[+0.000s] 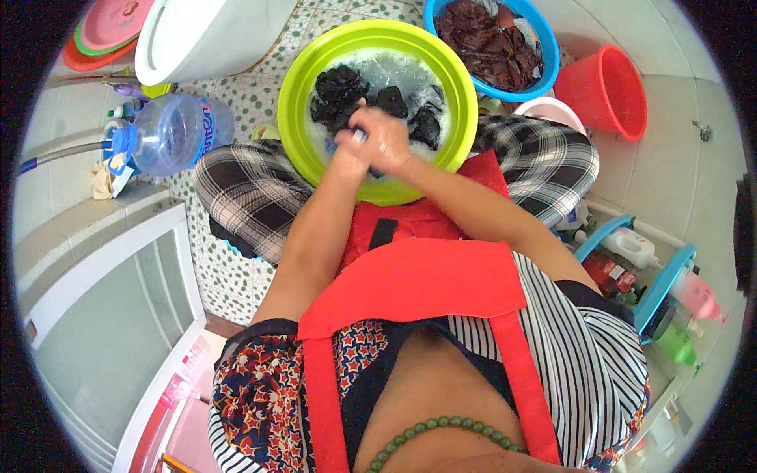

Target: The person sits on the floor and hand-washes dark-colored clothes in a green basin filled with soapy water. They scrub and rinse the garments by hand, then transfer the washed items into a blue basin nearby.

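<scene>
A lime-green basin (290,102) of sudsy water stands between my knees. Wet black cloth (339,88) lies bunched in it, with more dark lumps of cloth (426,126) showing through the foam. My left hand (352,143) and my right hand (384,140) are pressed together above the near part of the basin. Both are closed on black cloth, of which dark bits show around and under the fingers. The right hand, wet and slightly blurred, covers much of the left one. Whether the gripped part joins the larger bunch is hard to make out.
A blue basin (552,49) of dark brown cloth stands at the back right, beside a red bucket (603,93). A large clear water bottle (177,134) lies at the left below a white tub (209,35). Bottles fill a blue rack (662,288) on the right.
</scene>
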Motion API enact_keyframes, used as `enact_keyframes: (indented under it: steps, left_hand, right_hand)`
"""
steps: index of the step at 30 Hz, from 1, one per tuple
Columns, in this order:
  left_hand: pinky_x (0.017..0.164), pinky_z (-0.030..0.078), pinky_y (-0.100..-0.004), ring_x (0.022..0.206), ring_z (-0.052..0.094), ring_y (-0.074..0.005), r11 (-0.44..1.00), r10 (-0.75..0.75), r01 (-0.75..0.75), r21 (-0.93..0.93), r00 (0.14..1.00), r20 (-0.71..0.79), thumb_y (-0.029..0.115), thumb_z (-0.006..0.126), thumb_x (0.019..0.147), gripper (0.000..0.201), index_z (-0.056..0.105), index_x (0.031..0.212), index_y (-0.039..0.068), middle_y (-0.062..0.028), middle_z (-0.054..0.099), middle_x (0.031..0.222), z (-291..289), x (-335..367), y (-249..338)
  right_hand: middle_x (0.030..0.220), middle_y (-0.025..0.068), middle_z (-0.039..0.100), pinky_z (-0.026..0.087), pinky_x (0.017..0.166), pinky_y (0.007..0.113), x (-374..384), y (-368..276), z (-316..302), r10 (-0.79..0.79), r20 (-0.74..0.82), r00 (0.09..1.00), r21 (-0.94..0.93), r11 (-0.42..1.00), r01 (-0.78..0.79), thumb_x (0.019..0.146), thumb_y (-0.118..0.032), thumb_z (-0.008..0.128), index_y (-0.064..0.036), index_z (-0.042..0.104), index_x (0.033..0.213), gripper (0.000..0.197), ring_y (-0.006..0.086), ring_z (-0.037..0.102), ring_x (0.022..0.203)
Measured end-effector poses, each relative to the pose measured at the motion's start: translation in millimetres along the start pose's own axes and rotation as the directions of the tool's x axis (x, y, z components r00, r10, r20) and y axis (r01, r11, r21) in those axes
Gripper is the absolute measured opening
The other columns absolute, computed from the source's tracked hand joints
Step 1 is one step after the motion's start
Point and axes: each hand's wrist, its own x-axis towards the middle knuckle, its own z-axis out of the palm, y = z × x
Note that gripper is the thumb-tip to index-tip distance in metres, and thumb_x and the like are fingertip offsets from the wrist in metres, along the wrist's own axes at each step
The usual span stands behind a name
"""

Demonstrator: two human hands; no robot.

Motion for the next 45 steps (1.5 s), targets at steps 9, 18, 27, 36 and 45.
enact_keyframes:
  steps: [9, 18, 27, 36, 45]
  left_hand:
    - [0.068, 0.05, -0.037, 0.084, 0.063, -0.0253, 0.846, 0.221, 0.123, 0.519, 0.804, -0.551, 0.034, 0.075, 0.076, 0.047, 0.057, 0.103, -0.001, -0.0164, 0.062, 0.098, 36.0, 23.1, 24.1]
    - [0.071, 0.052, -0.0383, 0.079, 0.067, -0.03, -0.283, 0.614, 0.594, 0.753, 0.715, -0.333, 0.031, 0.079, 0.065, 0.044, 0.068, 0.084, -0.007, -0.0222, 0.067, 0.085, 12.4, 64.4, 2.0]
    - [0.076, 0.052, -0.0435, 0.088, 0.065, -0.0334, -0.527, 0.481, 0.62, 0.581, 0.781, -0.397, 0.028, 0.067, 0.076, 0.036, 0.064, 0.097, -0.002, -0.021, 0.065, 0.097, -13.4, 82.9, 2.3]
    - [0.097, 0.039, -0.0517, 0.111, 0.053, -0.0294, 0.972, -0.123, 0.2, 0.126, 0.883, -0.453, 0.064, 0.047, 0.084, 0.067, 0.05, 0.123, 0.009, -0.0122, 0.056, 0.119, 61.3, 34.8, 46.4]
    - [0.087, 0.05, -0.0401, 0.094, 0.062, -0.0249, 0.962, -0.27, 0.269, -0.047, 0.909, -0.317, 0.032, 0.048, 0.089, 0.03, 0.06, 0.105, 0.009, -0.0111, 0.063, 0.107, 72.1, 22.8, -3.7]
  right_hand:
    - [0.107, 0.0094, 0.058, 0.049, 0.075, 0.043, 57.7, 93.0, -68.7, 0.174, -0.328, 0.928, -0.075, 0.975, -0.209, 0.084, -0.03, 0.063, -0.0187, 0.063, 0.104, 0.023, 0.0325, 0.059, 0.091]
    - [0.135, 0.0125, 0.044, 0.04, 0.095, 0.05, 30.9, 139.9, -2.7, 0.192, 0.109, 0.975, -0.327, 0.934, -0.148, 0.085, -0.041, 0.06, -0.0224, 0.053, 0.126, 0.045, 0.0388, 0.044, 0.119]
    - [0.118, 0.0175, 0.057, 0.042, 0.094, 0.048, 42.0, 241.8, 64.6, 0.26, 0.246, 0.934, -0.52, 0.848, -0.099, 0.083, -0.024, 0.053, -0.0126, 0.061, 0.111, 0.031, 0.0353, 0.053, 0.112]
    - [0.086, 0.0116, 0.066, 0.05, 0.073, 0.038, 56.9, 25.5, -30.7, 0.188, 0.189, 0.964, 0.357, 0.901, -0.246, 0.07, -0.025, 0.071, -0.0087, 0.063, 0.088, 0.026, 0.0278, 0.064, 0.082]
    - [0.08, 0.0145, 0.067, 0.051, 0.064, 0.047, 49.7, 53.7, -7.2, 0.314, -0.211, 0.926, -0.074, 0.939, -0.335, 0.077, -0.037, 0.058, -0.0157, 0.066, 0.086, 0.024, 0.0355, 0.065, 0.074]
